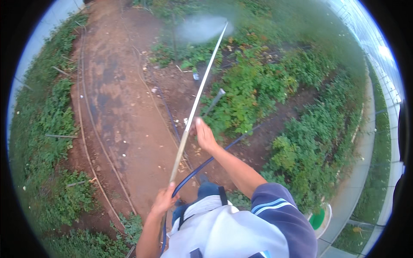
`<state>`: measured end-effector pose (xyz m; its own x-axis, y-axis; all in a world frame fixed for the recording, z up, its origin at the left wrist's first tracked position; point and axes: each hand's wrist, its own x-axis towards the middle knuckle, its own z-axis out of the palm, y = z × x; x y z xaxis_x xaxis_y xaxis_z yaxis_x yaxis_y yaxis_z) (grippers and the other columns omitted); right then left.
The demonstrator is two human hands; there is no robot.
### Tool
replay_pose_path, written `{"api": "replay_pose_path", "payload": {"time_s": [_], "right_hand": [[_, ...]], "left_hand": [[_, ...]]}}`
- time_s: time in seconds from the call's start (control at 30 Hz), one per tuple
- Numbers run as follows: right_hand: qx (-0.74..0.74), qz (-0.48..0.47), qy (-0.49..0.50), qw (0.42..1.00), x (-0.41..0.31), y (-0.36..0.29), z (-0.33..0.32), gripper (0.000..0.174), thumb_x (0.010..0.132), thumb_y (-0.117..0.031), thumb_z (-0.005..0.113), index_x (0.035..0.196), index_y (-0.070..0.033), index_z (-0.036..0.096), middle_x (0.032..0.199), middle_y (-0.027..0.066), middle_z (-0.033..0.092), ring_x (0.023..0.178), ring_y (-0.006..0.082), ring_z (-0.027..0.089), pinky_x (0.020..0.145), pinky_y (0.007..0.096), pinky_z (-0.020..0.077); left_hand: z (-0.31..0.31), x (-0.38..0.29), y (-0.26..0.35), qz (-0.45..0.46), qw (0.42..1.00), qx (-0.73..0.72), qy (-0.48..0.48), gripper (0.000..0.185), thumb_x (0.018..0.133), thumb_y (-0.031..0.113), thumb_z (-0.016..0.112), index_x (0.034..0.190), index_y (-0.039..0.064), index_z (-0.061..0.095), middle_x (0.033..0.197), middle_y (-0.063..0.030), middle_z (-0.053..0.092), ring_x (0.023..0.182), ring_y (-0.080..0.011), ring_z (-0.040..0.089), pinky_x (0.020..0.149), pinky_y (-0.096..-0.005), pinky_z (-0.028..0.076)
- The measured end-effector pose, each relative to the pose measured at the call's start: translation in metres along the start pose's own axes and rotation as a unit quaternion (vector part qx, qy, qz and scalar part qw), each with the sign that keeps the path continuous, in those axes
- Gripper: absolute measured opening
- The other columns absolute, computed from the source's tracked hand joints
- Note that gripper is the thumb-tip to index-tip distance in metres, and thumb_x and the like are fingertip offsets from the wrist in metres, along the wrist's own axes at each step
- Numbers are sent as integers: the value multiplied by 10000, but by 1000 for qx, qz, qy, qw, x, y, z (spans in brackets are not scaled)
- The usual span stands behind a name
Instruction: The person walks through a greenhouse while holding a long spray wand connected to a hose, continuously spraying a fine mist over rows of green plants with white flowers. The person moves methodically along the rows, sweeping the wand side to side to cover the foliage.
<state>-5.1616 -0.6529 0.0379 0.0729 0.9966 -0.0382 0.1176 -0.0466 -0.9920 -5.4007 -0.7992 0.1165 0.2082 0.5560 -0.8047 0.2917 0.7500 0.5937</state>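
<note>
A long, pale spray lance (204,80) points up and away, with white mist (203,29) at its tip, over green leafy plants (245,96). My left hand (164,198) is closed around the lower part of the lance, beside a dark blue hose (206,161) that crosses in front of my body. My right hand (204,133) is raised just right of the lance's middle, fingers extended; whether it touches the lance cannot be told. Behind its fingertips a grey post (216,100) stands among the leaves.
A bare dirt path (129,129) runs ahead on the left, edged by thin pipes (84,129) and another plant row (48,116). A white bucket with green inside (326,219) stands at the lower right, near a pale plastic wall (367,154). The blue hose also lies along the soil.
</note>
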Motion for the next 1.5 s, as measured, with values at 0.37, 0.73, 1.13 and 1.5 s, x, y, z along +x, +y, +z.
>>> {"api": "replay_pose_path", "payload": {"time_s": [0.37, 0.73, 1.13, 1.5], "right_hand": [[-602, 132, 6, 787, -215, 56, -207, 346, 897, -315, 566, 869, 26, 623, 828, 261, 618, 770, 427, 577, 674, 474, 448], [-822, 9, 129, 554, -316, 99, -122, 299, 780, -457, 636, 743, -170, 708, 753, 34, 658, 718, 250, 635, 561, 381, 496], [-656, 35, 190, 729, -295, -110, 343, 570, 921, -438, 532, 775, 101, 645, 734, 267, 628, 692, 443, 595, 657, 501, 451], [-331, 196, -145, 912, -296, -136, 784, 497, 935, -405, 533, 633, -12, 498, 537, 11, 442, 518, 119, 398, 473, 334, 337]], "left_hand": [[-71, -109, -71, 50, 979, 186, -70, 600, 934, 565, 402, 744, 45, 635, 671, -97, 589, 650, -226, 568, 636, -379, 444], [-243, -159, -232, 140, 984, 110, -34, 674, 891, 628, 416, 970, 19, 692, 819, -233, 655, 807, -377, 638, 722, -423, 483], [-380, -294, -430, 6, 910, -302, 285, 543, 944, 472, 445, 726, 15, 642, 601, -65, 584, 584, -153, 558, 582, -317, 445], [-592, -364, -493, -28, 829, -385, 405, 581, 980, 471, 373, 684, 24, 599, 538, -28, 517, 502, -110, 476, 475, -278, 370]]}}
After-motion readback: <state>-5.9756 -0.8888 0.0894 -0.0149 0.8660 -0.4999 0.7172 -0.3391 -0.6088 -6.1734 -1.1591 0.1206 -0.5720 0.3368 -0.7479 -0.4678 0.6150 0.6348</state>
